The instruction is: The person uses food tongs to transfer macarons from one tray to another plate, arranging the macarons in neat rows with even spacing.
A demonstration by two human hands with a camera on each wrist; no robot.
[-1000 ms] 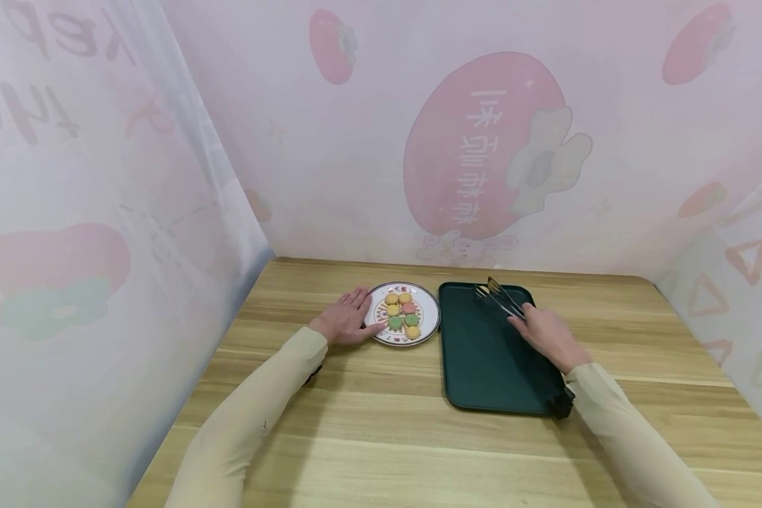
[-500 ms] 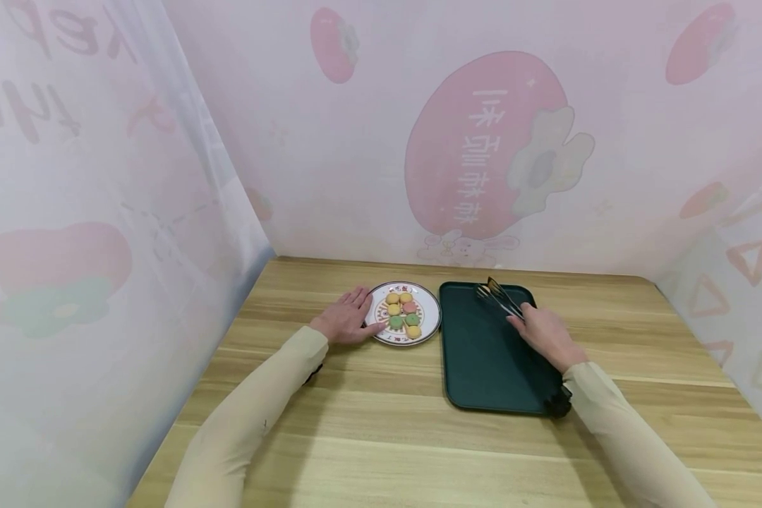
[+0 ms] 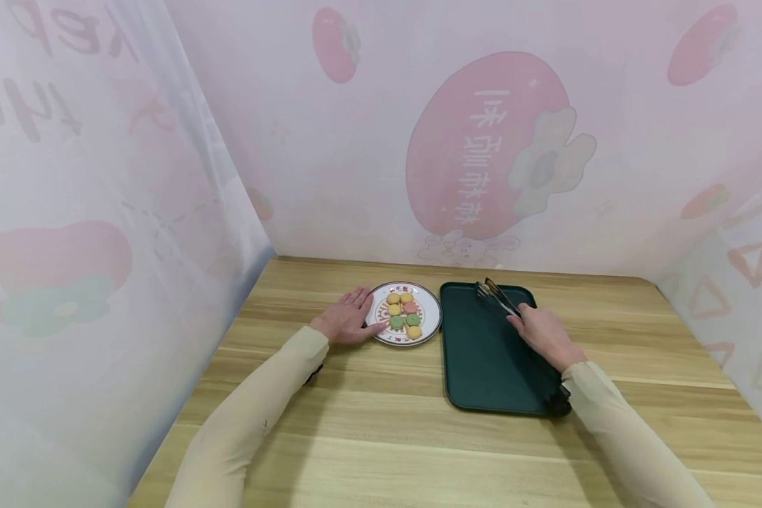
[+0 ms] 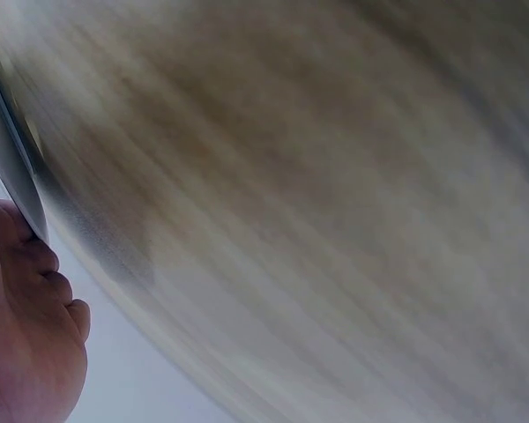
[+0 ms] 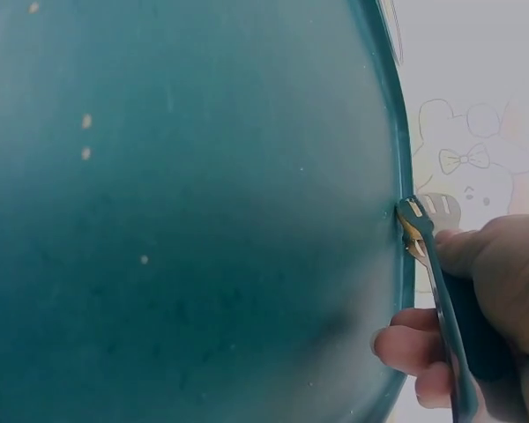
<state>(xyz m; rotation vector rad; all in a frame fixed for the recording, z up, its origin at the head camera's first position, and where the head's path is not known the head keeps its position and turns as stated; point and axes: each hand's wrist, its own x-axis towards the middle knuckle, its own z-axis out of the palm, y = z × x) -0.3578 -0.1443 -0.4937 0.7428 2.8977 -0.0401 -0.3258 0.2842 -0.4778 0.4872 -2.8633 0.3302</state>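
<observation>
In the head view, my left hand rests at the left rim of a round white plate with a dark-edged border. Its fingers lie extended, and the thumb reaches over the rim. Several small yellow, green and pink cookies sit on the plate. My right hand grips metal tongs above the far part of a dark green tray. Something yellowish shows between the tong tips in the right wrist view, perhaps a cookie; its outline is partly hidden. Blurred wood fills most of the left wrist view.
Plate and tray stand side by side, nearly touching, on a wooden table. Pale printed curtains rise behind the table and along both sides. A black wrist device overhangs the tray's near right corner.
The tong arms have drawn closer together at the far end of the tray. My left hand and the plate hold their places; the head view has shifted very slightly.
</observation>
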